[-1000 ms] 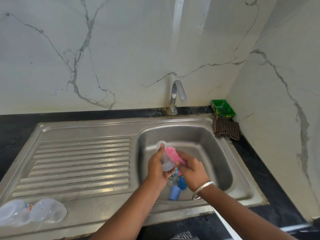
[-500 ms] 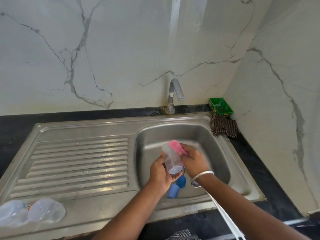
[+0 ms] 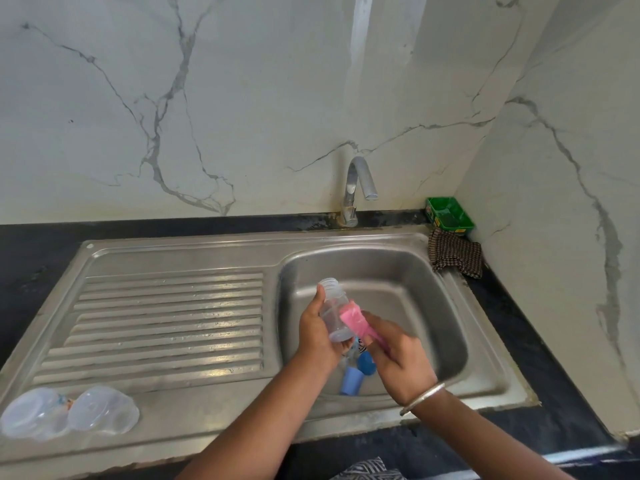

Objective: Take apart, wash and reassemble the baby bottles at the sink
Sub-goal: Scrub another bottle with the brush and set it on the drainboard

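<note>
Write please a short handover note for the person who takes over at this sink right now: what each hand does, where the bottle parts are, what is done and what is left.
Left hand: grips the clear bottle body over the sink basin, neck pointing up and away.
Right hand: holds the pink sponge against the bottle's side.
Blue cap and another blue part lie on the basin floor under the hands.
Two clear domed covers lie on the drainboard's near left corner.
Faucet: no water seen running.
Done: this bottle is taken apart.
Left: finish scrubbing, rinse, wash the blue parts, reassemble.
</note>
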Motion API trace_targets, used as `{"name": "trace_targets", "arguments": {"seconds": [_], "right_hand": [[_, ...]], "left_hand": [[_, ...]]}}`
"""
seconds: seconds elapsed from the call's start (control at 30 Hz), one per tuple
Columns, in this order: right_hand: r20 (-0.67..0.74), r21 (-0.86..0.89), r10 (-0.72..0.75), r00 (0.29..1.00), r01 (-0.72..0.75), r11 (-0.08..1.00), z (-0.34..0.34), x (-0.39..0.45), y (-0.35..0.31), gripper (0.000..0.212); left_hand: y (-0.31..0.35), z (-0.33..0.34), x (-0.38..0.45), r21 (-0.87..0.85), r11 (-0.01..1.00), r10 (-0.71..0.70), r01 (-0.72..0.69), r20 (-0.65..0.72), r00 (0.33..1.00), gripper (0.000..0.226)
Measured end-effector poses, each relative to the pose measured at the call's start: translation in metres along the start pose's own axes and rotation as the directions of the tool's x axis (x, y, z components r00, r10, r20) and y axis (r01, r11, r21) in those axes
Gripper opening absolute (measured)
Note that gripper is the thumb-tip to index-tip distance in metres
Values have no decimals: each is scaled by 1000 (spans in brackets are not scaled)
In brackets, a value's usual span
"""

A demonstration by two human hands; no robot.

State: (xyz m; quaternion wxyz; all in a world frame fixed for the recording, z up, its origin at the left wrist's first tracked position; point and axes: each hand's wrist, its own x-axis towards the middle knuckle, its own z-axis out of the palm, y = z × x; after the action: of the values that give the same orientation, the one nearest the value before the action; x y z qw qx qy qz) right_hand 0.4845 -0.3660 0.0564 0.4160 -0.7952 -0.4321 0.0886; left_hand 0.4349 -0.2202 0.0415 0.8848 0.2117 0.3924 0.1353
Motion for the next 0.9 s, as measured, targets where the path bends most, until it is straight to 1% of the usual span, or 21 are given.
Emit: {"name": "trace_targets", "arguments": {"seconds": [0.03,0.13,0.2,0.23,0.33,0.43,0.5,0.53,0.57,0.63,0.73,0.77,0.8,0.83,0.87,0.9], "right_hand": [[-8,16,35,999,-35,999,-2,2,1,41],[10,76,242,970,-242,967,-6,17,2,30],[37,133,346,937,-348,928,-5,31,2,30],[56,173,373,926,-377,910,-5,38,3,33],[117,206,398,910,-414,887,-4,57,3,34],[143,260,449,882,-471,843,6,60,0,31],[155,355,493,856,-514,781,14,52,-5,31],[177,384,508,843,-535,753,16,49,-9,31],[212,374,532,819,-571,730,17,45,-10,30],[311,338,580,753,-658,674,17,39,-11,18],[418,342,598,684,-728,594,12,33,-10,16],[437,331,596,674,-736,590,10,31,-10,16],[448,319,596,666,-742,590,6,30,-13,15],[441,310,593,674,-734,603,3,29,-16,15],[418,331,581,699,-712,619,-1,28,-19,14],[350,359,556,754,-656,664,-5,28,-21,13]], "left_hand": [[-2,0,0,1,1000,-10,10,2,1000,44],[-10,0,-3,1,998,-68,68,2,998,49],[-13,1,-6,-3,995,-100,100,-30,995,49],[-15,3,-8,2,994,-110,110,-46,993,49],[-18,11,-13,-8,994,-106,106,-117,987,48],[-16,14,-9,-93,996,-34,19,-155,987,47],[-11,14,-8,-153,987,31,-52,-136,990,46],[-8,15,-7,-169,982,60,-85,-147,987,46],[-5,15,-6,-174,979,72,-103,-175,982,47],[3,13,-3,-192,975,60,-108,-241,969,50],[10,15,-2,-215,974,3,-64,-270,963,61],[11,16,-2,-211,976,-6,-57,-284,959,65],[11,15,-3,-204,978,-17,-45,-290,957,66],[12,15,-4,-206,978,-37,-30,-316,948,64],[13,14,-4,-188,982,-53,-12,-336,940,61],[13,12,-2,-179,984,-69,4,-357,931,57]]}}
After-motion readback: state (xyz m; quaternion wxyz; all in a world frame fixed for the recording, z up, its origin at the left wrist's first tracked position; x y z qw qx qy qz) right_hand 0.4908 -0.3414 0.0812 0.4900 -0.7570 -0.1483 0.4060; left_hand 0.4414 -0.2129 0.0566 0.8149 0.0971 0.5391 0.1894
